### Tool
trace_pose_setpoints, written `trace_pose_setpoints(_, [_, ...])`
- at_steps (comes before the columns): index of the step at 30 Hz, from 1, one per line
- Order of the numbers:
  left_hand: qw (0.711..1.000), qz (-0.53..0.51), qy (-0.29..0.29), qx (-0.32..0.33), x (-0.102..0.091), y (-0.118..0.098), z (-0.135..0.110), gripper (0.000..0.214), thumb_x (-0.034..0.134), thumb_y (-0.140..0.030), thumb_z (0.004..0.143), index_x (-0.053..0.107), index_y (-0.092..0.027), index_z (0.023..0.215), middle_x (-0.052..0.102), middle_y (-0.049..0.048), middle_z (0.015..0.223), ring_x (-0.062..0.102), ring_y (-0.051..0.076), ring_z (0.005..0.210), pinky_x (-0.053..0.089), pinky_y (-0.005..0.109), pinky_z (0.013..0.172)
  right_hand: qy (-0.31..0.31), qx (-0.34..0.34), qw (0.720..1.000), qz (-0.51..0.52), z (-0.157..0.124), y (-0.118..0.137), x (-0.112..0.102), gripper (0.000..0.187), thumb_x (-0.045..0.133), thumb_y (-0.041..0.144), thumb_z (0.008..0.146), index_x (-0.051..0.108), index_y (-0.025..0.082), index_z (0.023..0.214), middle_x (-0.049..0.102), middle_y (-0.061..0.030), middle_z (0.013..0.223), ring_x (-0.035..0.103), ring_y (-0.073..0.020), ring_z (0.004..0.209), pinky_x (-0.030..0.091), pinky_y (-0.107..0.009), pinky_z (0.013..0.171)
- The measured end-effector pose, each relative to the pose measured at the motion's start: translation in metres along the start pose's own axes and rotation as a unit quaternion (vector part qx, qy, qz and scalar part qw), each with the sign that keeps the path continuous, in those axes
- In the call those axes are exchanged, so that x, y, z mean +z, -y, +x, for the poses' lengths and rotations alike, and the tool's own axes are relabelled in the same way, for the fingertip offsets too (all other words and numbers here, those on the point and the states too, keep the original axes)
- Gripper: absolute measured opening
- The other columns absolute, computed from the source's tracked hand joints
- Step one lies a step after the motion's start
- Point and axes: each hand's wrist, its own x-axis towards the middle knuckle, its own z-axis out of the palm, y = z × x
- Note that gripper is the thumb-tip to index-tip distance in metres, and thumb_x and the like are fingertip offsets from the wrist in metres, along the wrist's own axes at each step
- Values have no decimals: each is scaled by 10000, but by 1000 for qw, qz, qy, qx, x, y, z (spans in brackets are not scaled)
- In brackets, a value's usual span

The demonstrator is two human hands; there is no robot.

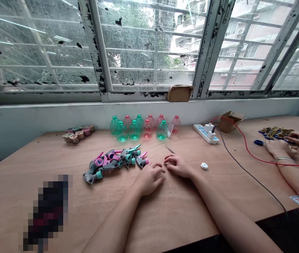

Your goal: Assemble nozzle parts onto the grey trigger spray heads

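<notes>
My left hand (pixel 151 178) lies on the wooden table (pixel 160 221), holding nothing, its fingers loosely apart. Facing it across a small gap, my right hand (pixel 179 166) also rests on the tabletop, fingers apart and nothing in them. Just beyond my left hand is a pile of trigger spray heads (pixel 110 160) in grey, pink and teal. Behind the pile stand several clear green bottles (pixel 134 130) and clear red bottles (pixel 147 130), upright without spray heads. A thin metal tool (pixel 170 149), perhaps tweezers, lies beyond my right hand.
A white round piece (pixel 204 166) lies right of my hand. Farther right are a power strip (pixel 204 134) with cables and an opened cardboard box (pixel 227 123). Another person's hands (pixel 278 147) touch small gold and blue parts (pixel 276 133). Small boxy pieces (pixel 78 134) sit back left.
</notes>
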Motion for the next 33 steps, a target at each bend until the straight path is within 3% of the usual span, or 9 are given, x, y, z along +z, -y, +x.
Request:
trace_pose_setpoints(5, [997, 34, -64, -12, -3, -1, 2, 255, 537, -151, 804, 661, -260, 999, 589, 38, 1160, 498, 234, 1128, 346, 435, 1035, 3, 3, 1000, -2, 0, -1, 0, 224, 599, 163, 740, 724, 194, 924, 614, -76, 1113, 571, -216, 1051, 399, -374, 982])
trace_pose_setpoints(12, [979, 88, -167, -78, -2, 7, 3, 507, 467, 7, 711, 612, -243, 1128, 515, 53, 1326, 384, 242, 1282, 322, 427, 1054, 1, 8, 1000, -6, 0, 3, -1, 210, 594, 164, 747, 723, 190, 912, 614, -76, 1111, 576, -210, 1044, 403, -365, 981])
trace_pose_setpoints(21, [968, 98, -195, -125, -6, 6, 4, 293, 478, -58, 780, 636, -227, 959, 689, 26, 1024, 543, 227, 1076, 401, 369, 871, 4, 10, 1000, -4, 0, 5, -2, 195, 598, 180, 754, 722, 190, 903, 617, -73, 1100, 578, -204, 1032, 409, -354, 969])
trace_pose_setpoints(29, [959, 131, -201, -152, -6, 8, 3, 291, 520, -99, 763, 625, -237, 996, 672, 28, 1057, 536, 236, 1048, 416, 355, 841, 5, 10, 1000, -8, 0, 4, -2, 199, 603, 202, 757, 725, 191, 913, 619, -75, 1102, 581, -208, 1033, 411, -356, 972])
trace_pose_setpoints(33, [956, 153, -174, -178, -7, 10, 3, 279, 512, -144, 801, 612, -229, 1047, 666, 43, 1089, 539, 246, 1014, 424, 355, 831, 3, 9, 1000, -8, 0, 3, -1, 197, 602, 199, 757, 724, 186, 911, 618, -77, 1102, 582, -208, 1032, 414, -354, 969])
